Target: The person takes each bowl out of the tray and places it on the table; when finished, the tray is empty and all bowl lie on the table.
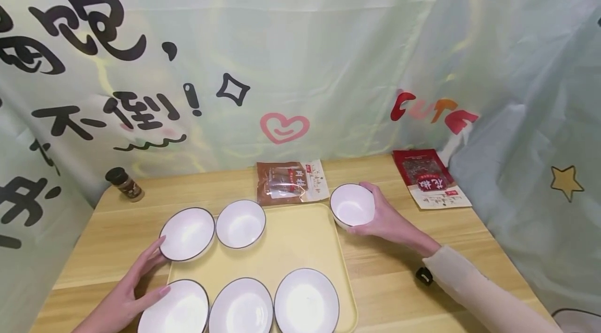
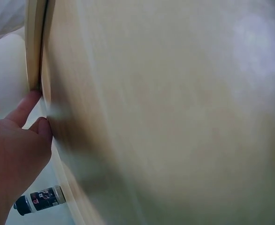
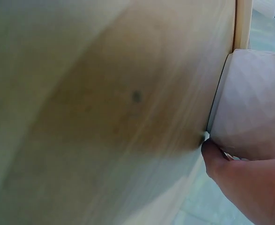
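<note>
My right hand (image 1: 382, 215) grips a small white bowl (image 1: 351, 206) with a dark rim, thumb at its near side and fingers behind. In the right wrist view this bowl (image 3: 252, 103) has its base at the table surface, close by the tray edge. My left hand (image 1: 133, 286) reaches to the back-left white bowl (image 1: 188, 234), fingertips at its outer side. Its thumb overlaps the rim of the front-left bowl (image 1: 175, 308). The left wrist view shows the left fingers (image 2: 22, 110) extended at the tray edge (image 2: 33, 47). Both bowls overlap the yellow tray (image 1: 293, 241).
Another small bowl (image 1: 241, 224) sits at the tray's back; two more, the front-middle bowl (image 1: 241, 307) and front-right bowl (image 1: 307, 300), stand in front. Behind lie a brown spice packet (image 1: 292, 182) and a red packet (image 1: 431, 179). A black-capped jar (image 1: 124, 184) is at back left.
</note>
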A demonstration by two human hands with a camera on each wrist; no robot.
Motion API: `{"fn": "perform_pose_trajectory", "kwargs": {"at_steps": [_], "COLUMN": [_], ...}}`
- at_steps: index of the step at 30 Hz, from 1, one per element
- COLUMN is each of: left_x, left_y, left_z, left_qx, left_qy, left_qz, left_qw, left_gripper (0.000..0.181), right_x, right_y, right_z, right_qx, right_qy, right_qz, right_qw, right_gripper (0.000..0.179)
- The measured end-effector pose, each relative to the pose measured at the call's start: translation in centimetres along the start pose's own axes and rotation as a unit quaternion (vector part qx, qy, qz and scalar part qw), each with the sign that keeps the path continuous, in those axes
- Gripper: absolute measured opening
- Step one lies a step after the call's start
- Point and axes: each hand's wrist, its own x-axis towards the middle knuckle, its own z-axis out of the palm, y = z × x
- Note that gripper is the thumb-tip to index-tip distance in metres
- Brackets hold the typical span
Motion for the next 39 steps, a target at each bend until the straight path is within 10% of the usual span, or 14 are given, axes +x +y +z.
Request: {"fn": "perform_pose_trajectory", "kwargs": {"at_steps": [18,26,39], "left_x": [-0.1,-0.1,-0.1], "left_y": [-0.3,-0.6,-0.4], "left_z": [0.0,0.1,0.1], "left_qx": [0.016,0.022,0.044], "left_qy": [-0.002,0.006,0.009], "left_qz": [-0.004,0.034,0.061], "left_qw": [0.9999,0.9992,0.9972], "left_gripper": [0.1,0.097,0.097], "right_x": [-1.4,-2.6,-5.5], "right_y": [-2.4,-4.1,-6.0], "right_z": [-0.1,0.9,4.6], "right_qx": [0.038,0.078,0.148], "right_qy": [0.079,0.111,-0.002], "right_qz": [-0.018,-0.112,-0.182], "right_qw": [0.996,0.9844,0.9721], "right_gripper": [0.105,0.093,0.09]}}
